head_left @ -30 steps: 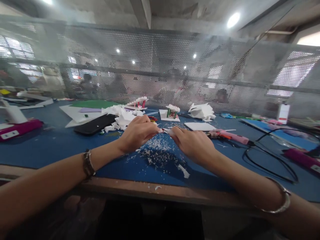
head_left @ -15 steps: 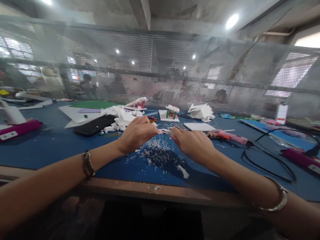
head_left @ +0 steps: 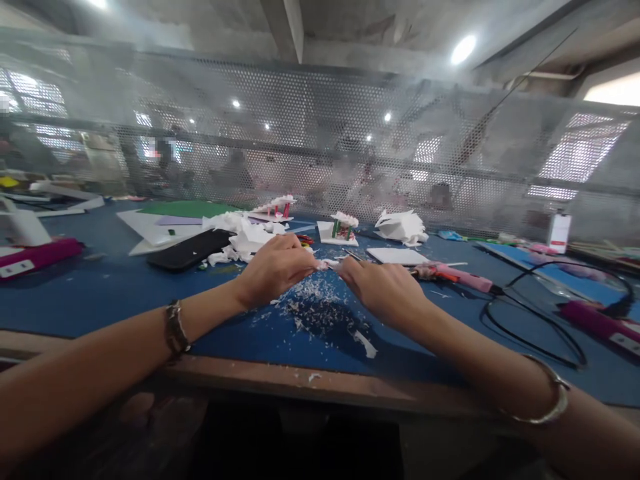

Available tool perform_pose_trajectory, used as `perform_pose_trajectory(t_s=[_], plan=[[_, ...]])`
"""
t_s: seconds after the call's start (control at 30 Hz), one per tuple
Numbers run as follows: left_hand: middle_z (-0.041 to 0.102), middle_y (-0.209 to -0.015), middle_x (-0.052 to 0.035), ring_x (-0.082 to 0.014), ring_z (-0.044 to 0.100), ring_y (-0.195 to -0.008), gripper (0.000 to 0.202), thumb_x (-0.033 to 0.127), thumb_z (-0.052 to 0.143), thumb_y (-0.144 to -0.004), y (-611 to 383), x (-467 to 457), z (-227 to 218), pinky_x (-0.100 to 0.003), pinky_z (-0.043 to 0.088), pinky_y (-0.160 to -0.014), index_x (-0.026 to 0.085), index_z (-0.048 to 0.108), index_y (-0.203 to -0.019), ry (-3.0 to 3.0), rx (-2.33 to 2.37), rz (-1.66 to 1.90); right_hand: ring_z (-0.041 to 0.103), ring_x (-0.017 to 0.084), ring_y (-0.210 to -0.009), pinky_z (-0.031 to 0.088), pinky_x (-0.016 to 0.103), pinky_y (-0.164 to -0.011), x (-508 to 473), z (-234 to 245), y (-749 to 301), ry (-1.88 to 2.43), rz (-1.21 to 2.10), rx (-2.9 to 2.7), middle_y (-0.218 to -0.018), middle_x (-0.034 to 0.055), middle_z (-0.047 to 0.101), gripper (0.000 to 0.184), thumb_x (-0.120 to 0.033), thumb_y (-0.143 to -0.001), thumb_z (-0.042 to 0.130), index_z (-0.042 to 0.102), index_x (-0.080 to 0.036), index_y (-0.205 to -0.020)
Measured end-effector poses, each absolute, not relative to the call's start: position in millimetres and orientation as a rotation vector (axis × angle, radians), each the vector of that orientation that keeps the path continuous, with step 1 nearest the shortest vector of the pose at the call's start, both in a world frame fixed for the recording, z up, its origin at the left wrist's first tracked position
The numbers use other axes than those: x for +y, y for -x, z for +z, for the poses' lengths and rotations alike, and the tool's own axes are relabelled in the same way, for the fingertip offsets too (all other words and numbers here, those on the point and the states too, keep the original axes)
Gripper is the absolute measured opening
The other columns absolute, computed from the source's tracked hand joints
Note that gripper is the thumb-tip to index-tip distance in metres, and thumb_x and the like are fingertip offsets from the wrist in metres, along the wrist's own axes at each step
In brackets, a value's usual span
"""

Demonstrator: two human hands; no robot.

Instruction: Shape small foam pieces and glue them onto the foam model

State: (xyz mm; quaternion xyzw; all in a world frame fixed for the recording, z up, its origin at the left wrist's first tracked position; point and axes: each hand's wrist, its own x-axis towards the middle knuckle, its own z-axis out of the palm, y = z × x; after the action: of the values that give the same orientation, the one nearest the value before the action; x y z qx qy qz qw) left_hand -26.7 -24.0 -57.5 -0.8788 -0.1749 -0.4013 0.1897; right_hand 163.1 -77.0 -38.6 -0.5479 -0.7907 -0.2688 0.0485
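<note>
My left hand (head_left: pixel 280 267) is closed, its fingertips pinching one end of a small white scrap (head_left: pixel 327 265), perhaps paper. My right hand (head_left: pixel 383 283) is closed on the scrap's other end. A thin dark rod (head_left: pixel 355 255) shows just behind my right fingers; whether they hold it I cannot tell. Below the hands, fine white shavings (head_left: pixel 320 310) are scattered over the blue tabletop (head_left: pixel 225 340). A larger torn white strip (head_left: pixel 366 345) lies nearer the table's front edge.
A black phone-like slab (head_left: pixel 187 252) and crumpled white paper (head_left: pixel 245 237) lie left. Behind stand small white models (head_left: pixel 345 227) with coloured posts. On the right are a pink glue gun (head_left: pixel 463 277), its black cable (head_left: pixel 530 347) and a purple power strip (head_left: pixel 590 317). A perforated screen (head_left: pixel 310 153) rises behind.
My right hand has shifted slightly left and its grip has turned a little. My left hand stays nearly in place. The view has moved slightly.
</note>
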Motion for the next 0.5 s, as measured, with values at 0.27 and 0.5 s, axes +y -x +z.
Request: perform_pose_trajectory(t_s=[0.27,0.5], plan=[[0.058,-0.065,-0.0018,-0.0112,0.053,-0.064,0.016,0.028,0.045,-0.08,22.7,-25.7,-56.6,-0.023,0.041,-0.061,0.013,0.051,-0.075,2.672,-0.775,-1.364,0.051,0.013,-0.045,0.012,0.026,-0.042,-75.4,-37.0,-164.1,1.653,-0.854,-2.388,-0.067,0.0045,0.064,0.029,-0.033,-0.085,0.025,0.051,-0.02,-0.087],[0.06,-0.057,0.0021,-0.0088,0.056,-0.059,0.016,0.029,0.043,-0.081,20.5,-28.9,-56.5,-0.023,0.041,-0.068,0.014,0.047,-0.074,2.891,-0.917,-1.393,0.053,0.013,-0.05,0.013,0.025,-0.042,-78.0,-37.1,-163.0,1.47,-0.862,-2.319,-0.073,0.0053,0.064,0.033,-0.034,-0.086,0.02,0.049,-0.02,-0.091]])
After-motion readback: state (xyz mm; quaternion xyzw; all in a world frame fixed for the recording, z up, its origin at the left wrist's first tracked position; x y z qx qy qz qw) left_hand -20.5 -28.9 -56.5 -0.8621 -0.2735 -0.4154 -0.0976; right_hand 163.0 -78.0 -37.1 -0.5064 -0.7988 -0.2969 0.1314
